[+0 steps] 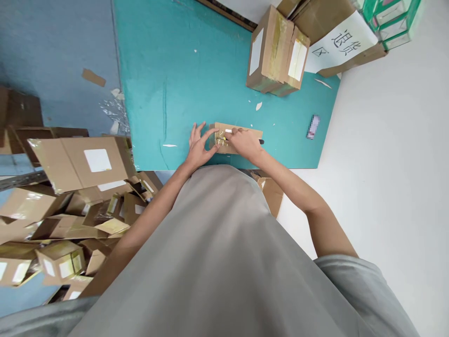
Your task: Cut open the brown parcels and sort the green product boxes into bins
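Observation:
A small cardboard box [251, 133] with shiny tape on its left half lies near the front edge of the teal table. At its left end is my left hand [199, 147], thumb and index finger braced across the taped part, the other fingers spread. My right hand [245, 142] is closed over the middle of the box around what looks like a utility knife [262, 141]. Only the knife's dark end shows past the palm. Something yellow appears by the right fingertips, where the tip of the knife is too small to make out.
Two taped boxes [273, 51] stand at the table's back right, beside a carton with a handwritten sign [342, 42] and a green-edged container [393, 23]. A blurred small item [313, 127] lies at the right. Many opened cartons [75, 161] are heaped on the left; a white wall borders the right.

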Motion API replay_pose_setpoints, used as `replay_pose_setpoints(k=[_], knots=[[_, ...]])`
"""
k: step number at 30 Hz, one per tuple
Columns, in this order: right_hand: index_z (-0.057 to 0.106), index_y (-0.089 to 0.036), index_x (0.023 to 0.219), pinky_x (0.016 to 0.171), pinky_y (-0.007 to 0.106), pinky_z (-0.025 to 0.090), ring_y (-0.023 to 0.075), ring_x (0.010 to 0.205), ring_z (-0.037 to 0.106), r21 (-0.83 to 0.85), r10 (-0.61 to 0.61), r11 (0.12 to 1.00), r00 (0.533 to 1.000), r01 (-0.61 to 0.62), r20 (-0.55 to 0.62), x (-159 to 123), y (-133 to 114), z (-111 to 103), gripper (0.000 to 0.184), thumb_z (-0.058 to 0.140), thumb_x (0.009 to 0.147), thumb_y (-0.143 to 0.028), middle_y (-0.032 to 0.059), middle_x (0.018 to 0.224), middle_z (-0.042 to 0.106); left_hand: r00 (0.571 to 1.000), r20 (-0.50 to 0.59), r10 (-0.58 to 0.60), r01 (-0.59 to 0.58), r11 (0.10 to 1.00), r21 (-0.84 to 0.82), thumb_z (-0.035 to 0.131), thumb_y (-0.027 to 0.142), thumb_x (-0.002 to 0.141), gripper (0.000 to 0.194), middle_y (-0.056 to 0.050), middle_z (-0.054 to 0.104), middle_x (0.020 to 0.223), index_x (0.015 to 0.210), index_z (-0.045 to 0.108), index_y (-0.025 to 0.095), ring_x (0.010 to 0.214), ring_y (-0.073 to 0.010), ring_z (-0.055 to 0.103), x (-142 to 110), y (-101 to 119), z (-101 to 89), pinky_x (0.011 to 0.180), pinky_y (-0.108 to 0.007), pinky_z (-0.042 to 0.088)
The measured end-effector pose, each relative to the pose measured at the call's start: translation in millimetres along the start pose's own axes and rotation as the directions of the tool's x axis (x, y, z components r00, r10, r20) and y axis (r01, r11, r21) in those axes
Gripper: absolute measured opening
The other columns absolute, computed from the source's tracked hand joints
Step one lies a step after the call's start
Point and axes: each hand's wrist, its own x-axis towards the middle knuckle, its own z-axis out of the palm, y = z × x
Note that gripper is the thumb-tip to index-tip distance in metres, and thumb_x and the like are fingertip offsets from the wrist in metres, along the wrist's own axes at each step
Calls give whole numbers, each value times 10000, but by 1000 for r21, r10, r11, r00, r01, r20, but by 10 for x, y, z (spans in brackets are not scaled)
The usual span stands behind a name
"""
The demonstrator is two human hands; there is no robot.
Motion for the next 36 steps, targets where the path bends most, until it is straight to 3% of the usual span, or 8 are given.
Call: replay_pose_setpoints(k=[7,13,18,25,28,31,34,36], knots=[[777,-127,1356,959,429,535,341,1165,732,14,19,1000,999,-18,-49,26,189,248,412,417,1173,-205,234,1263,795,994,-103,-38,40,999,12,683,750,972,726,-110,355,1850,1572,666,340,1780,-443,116,-41,21,74,1412,-699,139],[833,-118,1239,835,425,508,348,1079,733,-4,181,983,983,-181,-4,-489,837,535,465,380,1134,-135,265,1202,798,982,-175,-71,76,997,21,668,731,980,686,-62,386,1832,1556,662,359,1772,-421,157,-35,24,153,1433,-687,84],[807,-113,1289,841,429,475,364,1099,721,70,192,979,981,-192,-1,-757,1165,658,421,416,1134,-136,279,1218,776,968,-240,-75,89,995,52,620,692,1018,650,-81,415,1809,1533,664,298,1753,-428,203,-67,76,206,1436,-677,113],[798,-228,1329,811,357,457,321,1112,718,334,160,935,982,-117,-103,-879,1627,1031,372,508,1178,-404,174,1281,795,939,-323,-121,155,984,83,599,605,1005,617,-66,491,1766,1559,649,338,1732,-390,290,-135,199,193,1459,-646,92],[817,-227,1241,810,326,485,284,1036,736,640,328,757,924,-133,-196,-836,1757,1396,384,561,1152,-499,116,1173,824,922,-354,-156,212,969,126,521,585,1032,653,-84,546,1724,1631,586,331,1696,-345,375,-159,178,109,1466,-617,92],[823,-198,1101,743,294,513,222,826,712,915,463,385,883,-120,-79,-591,1628,1714,432,719,1032,-611,47,882,793,910,-380,-166,251,950,186,477,556,1051,647,-95,599,1685,1642,576,311,1664,-316,434,-186,136,-4,1458,-609,151],[813,-177,1014,613,262,479,152,597,593,995,423,-20,901,-98,97,-304,1327,1829,496,877,865,-646,-48,633,647,906,-394,-158,273,928,255,476,525,1063,599,-91,639,1650,1605,614,310,1643,-293,476,-209,106,-113,1448,-587,207],[808,-175,964,572,253,456,131,542,546,980,367,-180,918,-84,147,-179,1136,1805,502,934,795,-631,-77,570,589,900,-408,-153,284,916,283,488,493,1058,580,-93,664,1625,1584,638,299,1625,-292,499,-219,99,-177,1437,-586,247]])
